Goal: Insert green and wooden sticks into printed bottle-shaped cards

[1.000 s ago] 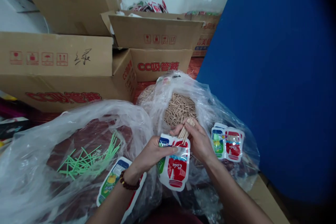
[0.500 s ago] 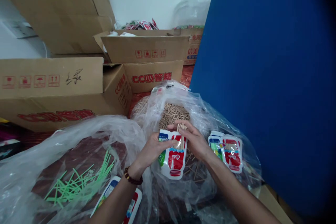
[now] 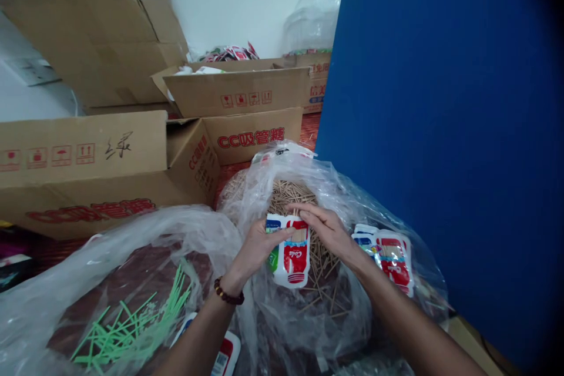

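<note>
My left hand (image 3: 259, 247) grips a shaped pouch (image 3: 296, 264) with a red Cola bottle print and a blue and green part, its thumb across the front. Thin brown sticks (image 3: 298, 236) show through the pouch's clear window. At the pouch's top edge, my right hand (image 3: 326, 229) has its fingers closed around the ends of these sticks. Below and behind both hands, a clear plastic bag (image 3: 348, 311) holds a heap of loose brown sticks (image 3: 288, 192). More printed pouches (image 3: 394, 255) lie on the bag, right of my right forearm.
Green sticks (image 3: 127, 326) lie in another clear bag (image 3: 176, 220) at left. Another pouch (image 3: 229, 352) is partly hidden by my left forearm. Cardboard boxes (image 3: 79, 147) stand behind, one open box (image 3: 238, 91) further back. A blue panel (image 3: 418, 100) rises on the right.
The brown sticks that stood out above the pouch's top have gone down into it, with my right hand lower over the opening. The view has tilted up slightly.
</note>
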Demonstrator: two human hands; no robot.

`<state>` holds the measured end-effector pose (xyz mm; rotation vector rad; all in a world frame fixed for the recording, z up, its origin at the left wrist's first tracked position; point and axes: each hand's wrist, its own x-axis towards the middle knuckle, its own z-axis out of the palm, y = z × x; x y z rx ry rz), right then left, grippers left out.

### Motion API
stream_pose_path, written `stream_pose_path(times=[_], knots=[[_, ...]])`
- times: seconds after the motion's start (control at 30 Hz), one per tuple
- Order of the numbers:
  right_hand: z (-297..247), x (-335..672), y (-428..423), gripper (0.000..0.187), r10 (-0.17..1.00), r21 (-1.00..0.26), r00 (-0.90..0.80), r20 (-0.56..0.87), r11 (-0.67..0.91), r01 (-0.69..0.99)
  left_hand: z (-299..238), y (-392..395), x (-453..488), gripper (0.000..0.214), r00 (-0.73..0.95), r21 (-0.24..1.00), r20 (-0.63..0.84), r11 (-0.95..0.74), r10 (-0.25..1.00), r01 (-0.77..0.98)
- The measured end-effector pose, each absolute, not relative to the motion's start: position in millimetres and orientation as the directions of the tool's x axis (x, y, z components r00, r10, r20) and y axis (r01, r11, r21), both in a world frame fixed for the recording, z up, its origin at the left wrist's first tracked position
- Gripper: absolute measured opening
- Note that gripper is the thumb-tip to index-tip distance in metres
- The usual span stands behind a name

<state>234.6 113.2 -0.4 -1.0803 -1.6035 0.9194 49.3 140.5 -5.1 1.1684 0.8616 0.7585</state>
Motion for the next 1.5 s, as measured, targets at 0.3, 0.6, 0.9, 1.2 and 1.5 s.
stream_pose_path(times=[0.3,0.6,0.9,1.2,1.5], knots=[[5.7,241.3,108.4,0.029,0.865,-0.771,-0.293,0.408,0.498,0.396,-9.1,140.9,44.1,0.022,0.488,0.985,-0.09,0.151,0.868,-0.086],[-14.1,225.5,97.9,0.03,0.982,-0.98,-0.186,-0.02,-0.056,-0.19,-0.3,136.8,42.3,0.025,0.425,0.977,-0.093,0.166,0.901,-0.137],[-20.3,202.4,88.4,0.027,0.997,-0.937,-0.056,-0.061,-0.077,-0.34,-2.6,136.6,27.2,0.03,0.447,0.95,-0.203,0.286,0.871,-0.127],[-24.3,195.8,85.6,0.026,0.996,-0.922,0.036,-0.078,-0.058,-0.383,4.6,132.3,29.2,0.026,0.501,0.96,-0.206,0.274,0.841,-0.065],[-35.3,202.9,79.2,0.026,0.997,-0.958,-0.05,-0.067,-0.078,-0.276,2.2,129.7,24.6,0.023,0.497,0.962,-0.193,0.263,0.846,-0.074]])
